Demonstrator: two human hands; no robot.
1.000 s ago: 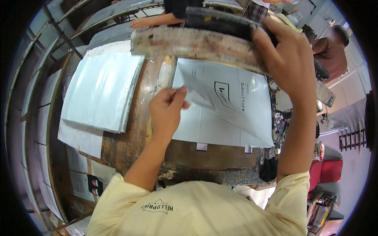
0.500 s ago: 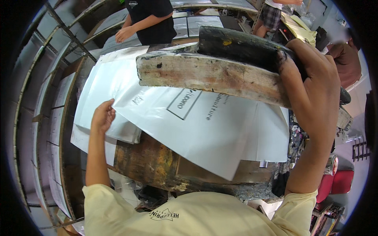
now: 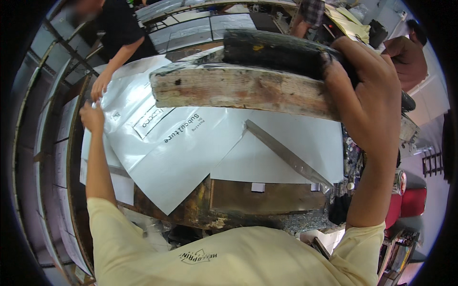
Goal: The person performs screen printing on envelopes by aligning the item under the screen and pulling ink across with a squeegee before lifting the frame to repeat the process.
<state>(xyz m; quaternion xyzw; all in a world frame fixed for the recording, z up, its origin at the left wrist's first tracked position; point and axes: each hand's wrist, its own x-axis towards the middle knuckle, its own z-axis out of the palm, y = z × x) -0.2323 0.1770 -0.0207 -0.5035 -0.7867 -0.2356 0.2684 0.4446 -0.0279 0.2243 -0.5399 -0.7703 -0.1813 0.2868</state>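
My right hand [image 3: 365, 95] is closed around a raised wooden screen-printing frame [image 3: 238, 88] and a dark, ink-stained bar [image 3: 281, 53] behind its edge. Beneath the frame, a glossy white plastic sheet with black print [image 3: 176, 162] slants across the table, one lower corner pointing toward me. My left hand [image 3: 92, 117] pinches the sheet's far-left corner. Just beyond it, a co-worker's hand [image 3: 101, 86] reaches to the same corner; whether it grips the sheet, I cannot tell. A narrow grey strip [image 3: 288, 155] lies diagonally over a white surface [image 3: 315, 138] to the right.
Tall racks holding flat sheets [image 3: 67, 143] stand at the left. The stained wooden table [image 3: 200, 205] has a lower brown panel [image 3: 267, 198]. A tin can [image 3: 400, 182] and a red chair [image 3: 412, 202] are at the right. Other people are in the background.
My left hand has drawn the printed sheet leftward and away from me, beside the co-worker, who has leaned in with a hand extended. The raised frame has shifted slightly left in view.
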